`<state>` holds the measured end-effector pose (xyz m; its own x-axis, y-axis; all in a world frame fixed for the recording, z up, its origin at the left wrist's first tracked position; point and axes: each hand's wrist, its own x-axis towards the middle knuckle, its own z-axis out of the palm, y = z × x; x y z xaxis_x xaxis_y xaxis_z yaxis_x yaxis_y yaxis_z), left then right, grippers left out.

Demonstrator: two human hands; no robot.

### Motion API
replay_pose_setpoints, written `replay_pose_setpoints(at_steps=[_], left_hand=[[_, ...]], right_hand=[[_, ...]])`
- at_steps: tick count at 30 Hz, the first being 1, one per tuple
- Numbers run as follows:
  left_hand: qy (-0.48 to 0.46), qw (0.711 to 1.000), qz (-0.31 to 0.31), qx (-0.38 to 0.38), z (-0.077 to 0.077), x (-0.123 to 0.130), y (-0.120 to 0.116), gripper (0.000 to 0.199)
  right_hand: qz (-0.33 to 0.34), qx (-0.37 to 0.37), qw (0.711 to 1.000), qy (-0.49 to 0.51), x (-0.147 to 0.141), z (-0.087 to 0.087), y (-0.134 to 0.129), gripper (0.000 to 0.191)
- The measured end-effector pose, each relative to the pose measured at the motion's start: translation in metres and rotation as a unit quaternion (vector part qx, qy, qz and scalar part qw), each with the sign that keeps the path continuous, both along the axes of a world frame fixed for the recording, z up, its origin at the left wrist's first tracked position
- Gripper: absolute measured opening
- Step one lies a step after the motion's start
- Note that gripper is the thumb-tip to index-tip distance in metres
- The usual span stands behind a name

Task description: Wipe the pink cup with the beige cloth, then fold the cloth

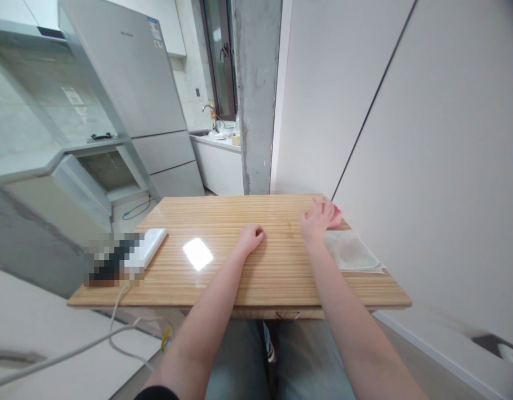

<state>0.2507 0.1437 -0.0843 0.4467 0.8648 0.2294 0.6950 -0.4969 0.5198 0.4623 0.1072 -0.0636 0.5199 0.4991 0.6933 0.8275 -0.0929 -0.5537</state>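
My left hand [251, 239] rests on the middle of the striped wooden table [223, 214], its fingers curled into a loose fist with nothing visible in it. Toward the table's far right corner, my right hand [317, 219] reaches to a pink item [335, 217], with its fingers bent over the near side of it. Whether the fingers grip the pink item or only touch it cannot be made out. Just below and to the right of that hand lie flat, pale translucent sheets or bags [352, 253].
A white box-like device [155, 241] sits at the table's left edge beside a blurred dark patch, with a white cable [115, 311] hanging down. A white wall [439, 166] borders the right side. Beyond stand a fridge [135, 83] and a sink counter [219, 161].
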Motion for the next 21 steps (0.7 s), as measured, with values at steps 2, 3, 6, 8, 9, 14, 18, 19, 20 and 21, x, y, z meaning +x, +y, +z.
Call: replay_pose_setpoints(at_steps=[2,3,6,8,9,14,18,19,20,21], left_hand=[[-0.002,1.000,0.003,-0.003,0.000,0.000,0.000,0.018],[-0.004,1.000,0.005,-0.002,0.000,0.001,0.000,0.018],[-0.009,1.000,0.007,-0.001,0.000,0.001,0.001,0.018],[-0.008,1.000,0.009,-0.003,0.000,0.001,0.000,0.018],[-0.008,1.000,0.009,-0.004,0.001,0.001,-0.001,0.017],[-0.012,1.000,0.010,-0.013,0.001,-0.001,-0.002,0.016],[-0.040,0.999,0.012,-0.002,0.002,0.001,-0.004,0.019],[-0.053,0.998,0.011,0.018,0.003,0.003,-0.006,0.023],[-0.064,0.997,0.008,0.048,0.005,0.004,-0.009,0.031],[-0.071,0.994,0.002,0.084,0.007,0.006,-0.012,0.040]], right_hand=[[-0.043,-0.034,0.998,-0.025,0.028,-0.003,-0.001,0.041],[-0.041,-0.060,0.997,-0.034,0.039,-0.008,0.000,0.036],[-0.024,-0.136,0.990,-0.038,0.054,-0.021,0.003,0.030],[-0.033,-0.164,0.985,-0.035,0.056,-0.027,0.005,0.030],[-0.042,-0.170,0.984,-0.035,0.057,-0.028,0.007,0.028],[-0.034,-0.145,0.989,-0.019,0.059,-0.025,0.008,0.022],[0.073,-0.080,0.994,-0.004,0.042,-0.017,0.005,0.021],[0.114,-0.068,0.991,-0.007,0.033,-0.015,0.004,0.021],[0.157,-0.060,0.986,-0.015,0.023,-0.013,0.004,0.020],[0.199,-0.055,0.978,-0.024,0.011,-0.011,0.003,0.018]])
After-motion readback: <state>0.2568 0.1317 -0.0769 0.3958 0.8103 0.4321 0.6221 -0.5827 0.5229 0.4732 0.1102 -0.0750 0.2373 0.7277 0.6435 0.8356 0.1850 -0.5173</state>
